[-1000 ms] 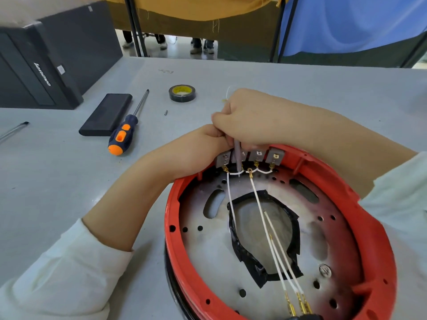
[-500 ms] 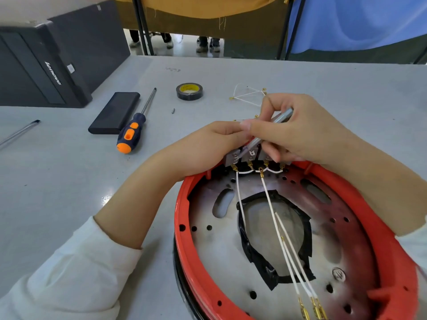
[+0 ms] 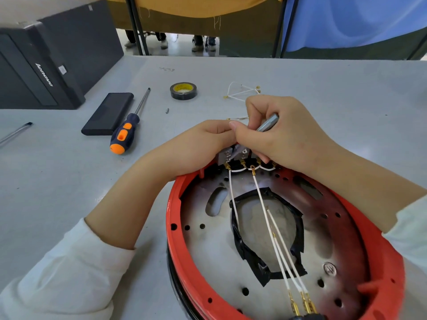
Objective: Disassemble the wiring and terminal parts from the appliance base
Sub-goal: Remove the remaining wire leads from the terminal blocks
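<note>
Wires [image 3: 280, 248]: three white; terminal tabs [image 3: 233, 155]: two visible; screwdriver [image 3: 126, 132]: one.

Glossy red plastic base rim [image 3: 182, 245], dull scorched metal plate [image 3: 215, 255], matt grey tabletop [image 3: 57, 181].

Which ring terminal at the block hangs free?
The second ring terminal from the left, on the long white wire; its open ring shows, unscrewed from the terminal block.
</note>
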Motion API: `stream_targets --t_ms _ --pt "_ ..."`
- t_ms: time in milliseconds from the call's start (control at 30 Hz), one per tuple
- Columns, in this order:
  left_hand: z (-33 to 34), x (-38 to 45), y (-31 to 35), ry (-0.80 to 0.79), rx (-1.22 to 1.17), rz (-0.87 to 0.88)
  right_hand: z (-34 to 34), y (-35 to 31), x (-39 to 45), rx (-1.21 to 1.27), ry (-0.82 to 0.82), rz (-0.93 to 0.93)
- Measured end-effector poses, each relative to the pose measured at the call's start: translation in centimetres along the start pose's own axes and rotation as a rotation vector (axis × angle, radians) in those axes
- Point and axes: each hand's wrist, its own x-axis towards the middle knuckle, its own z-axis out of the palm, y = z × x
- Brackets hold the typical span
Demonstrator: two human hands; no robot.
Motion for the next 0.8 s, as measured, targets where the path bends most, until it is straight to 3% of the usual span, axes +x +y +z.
stream_targets --t_ms 300,600,800 --pt "0.2 -0.1 0.4 -0.007 -0.044 0.052 0.2 -0.2 0.4 -0.074 -0.009 -0.003" --pt "0.3 0.2 0.0 0.022 0.041 0.015 0.0 -0.6 2.5 -0.049 -0.146 0.203" --pt "0.4 0.4 -0.3 0.028 0.041 0.021 0.1 -0.6 2.7 0.001 -0.136 0.283"
